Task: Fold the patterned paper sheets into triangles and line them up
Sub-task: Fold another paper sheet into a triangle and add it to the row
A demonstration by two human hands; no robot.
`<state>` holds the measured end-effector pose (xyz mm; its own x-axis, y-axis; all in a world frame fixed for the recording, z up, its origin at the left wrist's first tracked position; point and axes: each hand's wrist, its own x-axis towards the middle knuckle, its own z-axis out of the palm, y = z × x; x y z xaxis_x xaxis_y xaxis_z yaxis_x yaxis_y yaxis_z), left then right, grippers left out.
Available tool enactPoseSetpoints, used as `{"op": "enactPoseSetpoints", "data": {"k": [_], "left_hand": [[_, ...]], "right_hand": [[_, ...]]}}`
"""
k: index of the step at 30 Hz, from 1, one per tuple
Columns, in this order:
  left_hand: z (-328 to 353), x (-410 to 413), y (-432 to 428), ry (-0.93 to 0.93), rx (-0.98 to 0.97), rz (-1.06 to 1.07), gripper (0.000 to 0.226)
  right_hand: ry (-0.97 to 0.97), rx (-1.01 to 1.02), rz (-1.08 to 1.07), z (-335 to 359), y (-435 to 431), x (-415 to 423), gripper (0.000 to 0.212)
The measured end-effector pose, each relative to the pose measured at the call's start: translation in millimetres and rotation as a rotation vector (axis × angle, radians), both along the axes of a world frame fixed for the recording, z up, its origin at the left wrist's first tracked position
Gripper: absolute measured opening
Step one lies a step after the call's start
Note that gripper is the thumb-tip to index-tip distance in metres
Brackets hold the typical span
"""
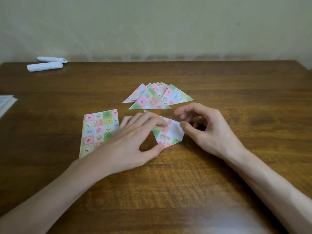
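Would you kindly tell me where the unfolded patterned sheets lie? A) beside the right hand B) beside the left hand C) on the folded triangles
B: the unfolded sheets lie flat on the table, partly hidden by the left hand, away from the folded triangles.

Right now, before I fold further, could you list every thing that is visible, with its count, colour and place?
folded triangles: several, overlapping, exact count unclear; pink, green and blue pattern; table centre, beyond the hands
flat sheets: count unclear; same pattern; left of the hands
half-folded sheet: one; patterned, white underside showing; between the hands
paper rolls: two; white; far left of the table
flat object: one; white; cut off at the left edge
table: one; brown wood
wall: pale cream; behind the table
left hand: fingers press the half-folded sheet
right hand: fingers loosely curled, holding nothing
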<state>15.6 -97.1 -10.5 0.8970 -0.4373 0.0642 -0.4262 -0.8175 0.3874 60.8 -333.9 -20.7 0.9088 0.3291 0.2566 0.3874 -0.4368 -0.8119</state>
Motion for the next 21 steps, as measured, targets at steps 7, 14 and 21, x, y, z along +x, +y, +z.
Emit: {"op": "enactPoseSetpoints", "data": {"k": [7, 14, 21], "left_hand": [[5, -5, 7, 0.126, -0.146, -0.045, 0.06], [-2, -1, 2, -0.014, -0.186, 0.068, 0.054], [-2, 3, 6, 0.056, -0.156, 0.089, 0.084]], "right_hand": [[-0.144, -0.304, 0.072, -5, -5, -1, 0.046], [-0.188, -0.403, 0.102, -8, 0, -3, 0.056], [-0.183, -0.418, 0.209, 1, 1, -4, 0.067]]}}
